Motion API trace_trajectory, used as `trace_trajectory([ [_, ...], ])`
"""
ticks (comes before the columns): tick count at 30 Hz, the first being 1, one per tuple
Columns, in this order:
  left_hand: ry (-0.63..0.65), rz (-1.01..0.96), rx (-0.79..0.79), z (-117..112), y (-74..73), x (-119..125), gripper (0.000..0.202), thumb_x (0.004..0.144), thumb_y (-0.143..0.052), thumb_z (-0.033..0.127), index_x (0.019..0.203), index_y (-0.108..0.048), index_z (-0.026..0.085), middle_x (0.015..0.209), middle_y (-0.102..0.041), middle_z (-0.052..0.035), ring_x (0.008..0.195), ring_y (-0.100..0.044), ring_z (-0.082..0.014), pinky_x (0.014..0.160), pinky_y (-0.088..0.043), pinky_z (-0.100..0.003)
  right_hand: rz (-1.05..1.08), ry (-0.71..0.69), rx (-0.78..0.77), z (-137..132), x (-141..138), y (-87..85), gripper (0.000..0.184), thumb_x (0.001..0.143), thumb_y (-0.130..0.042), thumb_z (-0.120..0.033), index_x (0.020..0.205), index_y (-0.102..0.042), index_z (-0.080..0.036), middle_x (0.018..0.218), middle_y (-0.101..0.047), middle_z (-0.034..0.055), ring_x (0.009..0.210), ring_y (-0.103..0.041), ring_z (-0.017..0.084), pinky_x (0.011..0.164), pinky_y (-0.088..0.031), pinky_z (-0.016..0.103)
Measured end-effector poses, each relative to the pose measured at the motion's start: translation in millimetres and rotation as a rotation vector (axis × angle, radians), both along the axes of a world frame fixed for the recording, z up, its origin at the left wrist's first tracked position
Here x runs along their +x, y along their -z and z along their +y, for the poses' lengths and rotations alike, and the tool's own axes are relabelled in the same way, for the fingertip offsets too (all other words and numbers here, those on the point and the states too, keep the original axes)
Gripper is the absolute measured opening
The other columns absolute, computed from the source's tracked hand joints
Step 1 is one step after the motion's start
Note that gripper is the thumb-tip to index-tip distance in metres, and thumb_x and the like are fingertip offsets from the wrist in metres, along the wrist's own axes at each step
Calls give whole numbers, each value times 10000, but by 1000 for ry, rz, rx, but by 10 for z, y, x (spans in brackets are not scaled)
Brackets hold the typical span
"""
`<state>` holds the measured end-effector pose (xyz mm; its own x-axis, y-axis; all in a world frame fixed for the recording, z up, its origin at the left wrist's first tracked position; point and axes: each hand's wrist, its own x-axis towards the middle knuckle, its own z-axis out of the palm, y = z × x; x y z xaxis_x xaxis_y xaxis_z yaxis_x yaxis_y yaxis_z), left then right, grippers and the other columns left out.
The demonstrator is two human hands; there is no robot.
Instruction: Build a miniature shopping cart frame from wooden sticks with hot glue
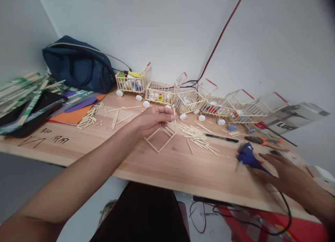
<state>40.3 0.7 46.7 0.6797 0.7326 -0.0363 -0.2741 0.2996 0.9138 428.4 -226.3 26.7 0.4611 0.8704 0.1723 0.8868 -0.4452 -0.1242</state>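
My left hand (153, 119) hovers over the wooden table (162, 165) and pinches a thin wooden stick (174, 117) upright between thumb and fingers. Right below it lies a square frame of sticks (160, 138). My right hand (282, 170) rests flat at the table's right side, fingers stretched over a blue glue gun (247, 156) whose cord runs off the front edge. A heap of loose sticks (197, 134) lies between the two hands.
A row of small stick-built carts (188, 99) with white wheels lines the back by the wall. A black pen (221, 138) and orange pliers (267, 141) lie at right. A dark blue bag (78, 64), stick packs (23, 92) and coloured sheets (75, 112) sit at left.
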Motion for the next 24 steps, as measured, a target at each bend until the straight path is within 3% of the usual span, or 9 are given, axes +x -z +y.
trace_trajectory([
  [3, -22, 40, 53, -16, -2, 8, 216, 610, -853, 155, 727, -677, 113, 683, -632, 7, 587, -519, -47, 582, -386, -192, 43, -43, 144, 164, -410, -315, 485, 641, -595, -614, 970, -706, -276, 1190, -702, 158, 1061, -658, 369, 792, -514, 501],
  [6, -54, 55, 121, -30, 21, 25, 218, 592, -856, 174, 717, -685, 125, 694, -642, 10, 608, -526, -55, 601, -378, -205, 277, -129, 338, 502, -996, -516, 355, 761, -615, -535, 955, -714, -255, 1043, -740, 124, 837, -689, 257, 708, -526, 402],
  [8, -71, 48, 180, -42, 37, 37, 218, 587, -857, 186, 708, -685, 130, 711, -655, 9, 645, -550, -65, 649, -402, -216, 494, -281, 405, 780, -1373, -523, 325, 765, -659, -510, 907, -703, -221, 953, -744, 109, 813, -680, 229, 721, -524, 374],
  [12, -108, 46, 264, -68, 37, 50, 258, 563, -873, 225, 716, -685, 134, 727, -662, 11, 670, -565, -77, 703, -428, -231, 760, -498, 392, 1264, -1879, -344, 303, 773, -686, -471, 907, -688, -200, 844, -716, 57, 732, -642, 181, 638, -475, 308],
  [17, -141, 72, 257, -80, 14, 46, 345, 502, -902, 272, 722, -677, 130, 732, -657, 15, 697, -578, -97, 751, -448, -265, 932, -556, 317, 1522, -2050, -184, 270, 764, -719, -410, 914, -692, -187, 823, -679, 31, 707, -579, 143, 650, -426, 288],
  [24, -128, 66, 285, -46, 53, 50, 350, 535, -898, 326, 735, -686, 131, 737, -657, 13, 713, -585, -100, 761, -450, -274, 1212, -540, 185, 1537, -2018, -151, 255, 766, -741, -424, 856, -683, -192, 722, -591, -30, 637, -478, 98, 637, -367, 265],
])
